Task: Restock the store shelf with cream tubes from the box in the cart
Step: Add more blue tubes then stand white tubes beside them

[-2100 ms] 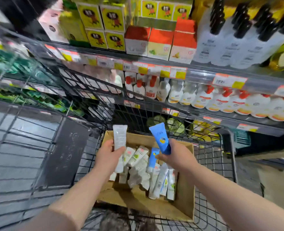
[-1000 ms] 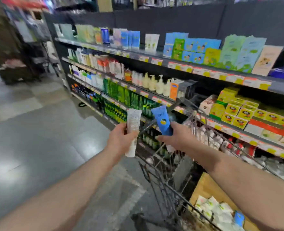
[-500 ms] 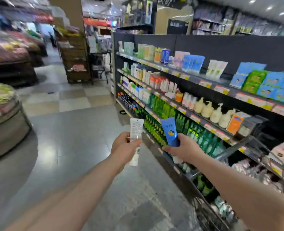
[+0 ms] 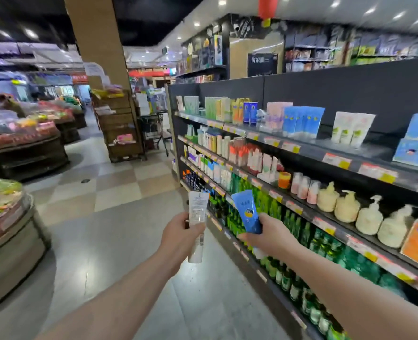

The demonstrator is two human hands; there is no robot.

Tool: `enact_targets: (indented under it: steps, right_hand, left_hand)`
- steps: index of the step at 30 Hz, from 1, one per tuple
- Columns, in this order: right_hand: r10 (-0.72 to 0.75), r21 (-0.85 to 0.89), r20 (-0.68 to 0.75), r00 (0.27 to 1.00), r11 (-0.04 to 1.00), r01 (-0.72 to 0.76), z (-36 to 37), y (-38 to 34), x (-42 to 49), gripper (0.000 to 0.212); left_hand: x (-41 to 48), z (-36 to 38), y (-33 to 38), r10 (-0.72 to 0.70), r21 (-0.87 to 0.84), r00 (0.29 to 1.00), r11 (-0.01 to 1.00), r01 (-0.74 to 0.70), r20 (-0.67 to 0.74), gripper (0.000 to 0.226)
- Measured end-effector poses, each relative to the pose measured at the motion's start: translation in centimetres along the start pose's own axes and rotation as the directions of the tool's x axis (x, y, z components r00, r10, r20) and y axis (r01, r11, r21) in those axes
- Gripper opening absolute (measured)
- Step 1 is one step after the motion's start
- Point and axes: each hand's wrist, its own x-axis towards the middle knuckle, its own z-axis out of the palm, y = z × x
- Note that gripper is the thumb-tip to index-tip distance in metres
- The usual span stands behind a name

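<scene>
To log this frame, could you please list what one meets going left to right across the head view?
Produce stand → white tube in the left hand → blue tube in the right hand → pump bottles.

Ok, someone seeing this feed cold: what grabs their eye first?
Two tubes held up mid-frame: a white cream tube in the left hand and a blue cream tube in the right hand. On the top shelf at right, similar blue tubes stand in a row.
</scene>
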Motion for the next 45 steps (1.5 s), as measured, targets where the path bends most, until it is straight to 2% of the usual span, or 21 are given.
enact_targets:
  steps: [7,11,15,19,25,28,34,37,45]
  right_hand:
    - [0.051,0.03,-0.026,0.998,0.998,-0.05,-3.1,1.4,7.4,0.041]
    - [0.095,-0.014,-0.071,0.993,0.995,-0.096,-4.4,2.5,10.6,0.043]
    - [0.158,0.029,-0.125,0.979,0.987,-0.156,-4.6,3.3,13.9,0.045]
    - [0.172,-0.003,-0.198,0.965,0.984,-0.176,-4.7,2.8,18.4,0.044]
    - [0.227,-0.028,-0.284,0.931,0.969,-0.245,-4.9,0.2,26.2,0.037]
    - [0.288,0.054,-0.325,0.901,0.957,-0.286,-4.7,-0.1,28.7,0.044]
    - [0.396,0.057,-0.427,0.813,0.909,-0.413,-7.2,1.2,31.6,0.037]
    - [0.407,0.136,-0.478,0.779,0.91,-0.392,-9.5,2.2,33.2,0.037]
    - [0.404,0.194,-0.585,0.703,0.912,-0.363,-16.7,6.9,40.2,0.048]
  left_hand:
    - [8.3,4.9,1.9,0.028,-0.019,0.998,0.999,-0.027,0.059,0.02]
    - [13.0,7.5,2.6,0.061,-0.004,0.988,0.998,-0.062,0.145,0.021]
    - [17.7,9.7,2.4,0.071,-0.02,0.971,0.997,-0.068,0.229,0.019]
    - [23.6,10.4,2.2,0.096,-0.036,0.949,0.995,-0.09,0.301,0.013]
    - [33.2,9.8,3.9,0.167,-0.045,0.902,0.986,-0.163,0.398,0.024]
    - [37.1,10.5,4.6,0.207,-0.08,0.869,0.978,-0.191,0.449,0.025]
    - [40.7,15.0,4.7,0.221,-0.162,0.788,0.975,-0.155,0.575,0.021]
    - [42.5,17.4,5.3,0.241,-0.181,0.762,0.97,-0.163,0.602,0.026]
    - [48.0,24.5,9.4,0.323,-0.225,0.723,0.946,-0.232,0.611,0.024]
